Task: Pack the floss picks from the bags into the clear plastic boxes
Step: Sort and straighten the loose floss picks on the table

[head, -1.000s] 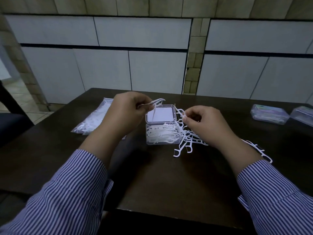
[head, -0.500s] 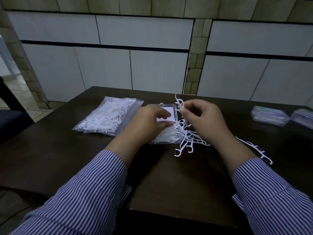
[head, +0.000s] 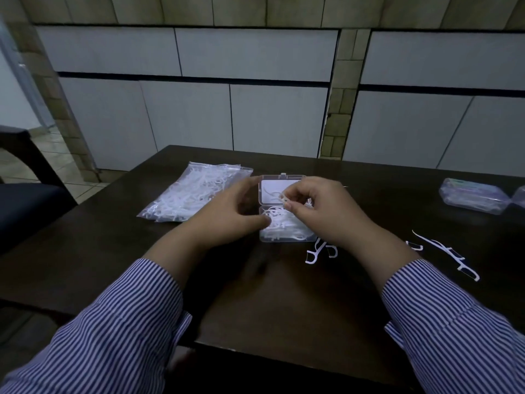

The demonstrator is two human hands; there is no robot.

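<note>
We see the right hand [head: 326,211] pinching one white floss pick [head: 279,196] between thumb and fingertips, held over the open clear box [head: 284,220], which sits right between both hands. The left hand [head: 230,216] has fingers loosely curled against the box's left side; we cannot tell if it grips the box or only touches it. The box's base holds a heap of picks, lid [head: 279,187] hinged back on the far side. The bag of picks [head: 193,194] lies just left of the left hand, near the table's [head: 284,308] far edge. Loose picks [head: 319,251] poke out under the right wrist; two more loose picks [head: 446,253] lie further right. Closed boxes [head: 473,196] sit well right. Bare tabletop runs from the wrists back to the near edge.
</note>
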